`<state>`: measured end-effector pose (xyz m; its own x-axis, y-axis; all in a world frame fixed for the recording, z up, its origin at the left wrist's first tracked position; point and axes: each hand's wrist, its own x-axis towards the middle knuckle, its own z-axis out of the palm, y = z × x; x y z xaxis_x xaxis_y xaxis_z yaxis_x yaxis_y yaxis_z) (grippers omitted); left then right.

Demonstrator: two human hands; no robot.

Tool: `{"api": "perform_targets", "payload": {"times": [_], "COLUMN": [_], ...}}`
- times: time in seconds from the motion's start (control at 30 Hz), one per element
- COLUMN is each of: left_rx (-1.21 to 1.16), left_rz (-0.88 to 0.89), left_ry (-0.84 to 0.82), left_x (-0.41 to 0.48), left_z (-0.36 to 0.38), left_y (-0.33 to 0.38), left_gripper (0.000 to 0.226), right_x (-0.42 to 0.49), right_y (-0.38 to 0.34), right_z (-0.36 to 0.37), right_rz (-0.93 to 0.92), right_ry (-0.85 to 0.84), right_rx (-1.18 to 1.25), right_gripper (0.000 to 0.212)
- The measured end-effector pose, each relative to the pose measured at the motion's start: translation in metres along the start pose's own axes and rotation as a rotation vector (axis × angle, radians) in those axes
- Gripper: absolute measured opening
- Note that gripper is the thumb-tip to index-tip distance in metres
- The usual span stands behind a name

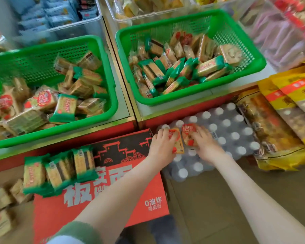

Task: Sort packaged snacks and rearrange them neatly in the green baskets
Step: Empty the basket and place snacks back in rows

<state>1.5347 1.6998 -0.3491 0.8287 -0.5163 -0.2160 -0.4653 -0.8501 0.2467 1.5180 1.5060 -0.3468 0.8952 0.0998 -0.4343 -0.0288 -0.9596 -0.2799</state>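
1 red packet (179, 144) in left grip (161, 145) (blurred)

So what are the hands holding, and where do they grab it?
Two red snack packets. The left hand grips the left packet by its left edge; the right hand grips the right packet by its right side.

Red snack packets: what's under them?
A wrapped pack of white-capped bottles lies under the red snack packets. The left hand and right hand hide what is right beneath.
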Motion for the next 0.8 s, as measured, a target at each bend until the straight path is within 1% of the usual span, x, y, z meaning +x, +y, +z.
{"api": "perform_targets", "payload": {"times": [0.07, 0.13, 0.2, 0.27, 0.3, 0.4, 0.5, 0.6, 0.7, 0.8], "left_rx": [-0.007, -0.036, -0.054, -0.126, -0.182, -0.322, -0.394, -0.441, -0.422, -0.338], "left_rz": [-0.021, -0.039, -0.020, -0.014, -0.002, 0.018, -0.036, -0.053, -0.123, -0.206], "left_ry": [-0.049, -0.083, -0.121, -0.138, -0.108, 0.054, 0.211, 0.409, 0.568, 0.698], "left_x": [0.008, 0.011, 0.010, 0.002, -0.005, -0.033, -0.074, -0.126, -0.195, -0.256], "left_z": [0.012, 0.016, 0.013, 0.006, -0.001, -0.027, -0.059, -0.087, -0.112, -0.124], "left_y": [0.000, 0.003, 0.004, 0.002, 0.000, -0.015, -0.051, -0.110, -0.191, -0.264], "left_gripper": [0.084, 0.087, 0.087, 0.084, 0.081, 0.071, 0.062, 0.049, 0.043, 0.037], "right_x": [-0.008, -0.016, -0.021, -0.021, -0.020, -0.012, -0.004, 0.000, 0.001, -0.002], "right_y": [0.006, 0.006, -0.001, -0.014, -0.024, -0.069, -0.139, -0.226, -0.328, -0.412], "right_z": [0.000, 0.000, -0.004, -0.008, -0.010, -0.018, -0.025, -0.028, -0.019, -0.008], "right_rz": [0.046, 0.032, 0.046, 0.049, 0.034, -0.032, -0.180, -0.367, -0.573, -0.651], "right_ry": [0.004, 0.028, 0.055, 0.114, 0.157, 0.275, 0.447, 0.537, 0.511, 0.406], "right_rx": [0.001, -0.002, 0.013, 0.040, 0.051, 0.072, 0.129, 0.181, 0.239, 0.301], "right_gripper": [0.068, 0.065, 0.067, 0.069, 0.068, 0.058, 0.046, 0.039, 0.040, 0.045]}}
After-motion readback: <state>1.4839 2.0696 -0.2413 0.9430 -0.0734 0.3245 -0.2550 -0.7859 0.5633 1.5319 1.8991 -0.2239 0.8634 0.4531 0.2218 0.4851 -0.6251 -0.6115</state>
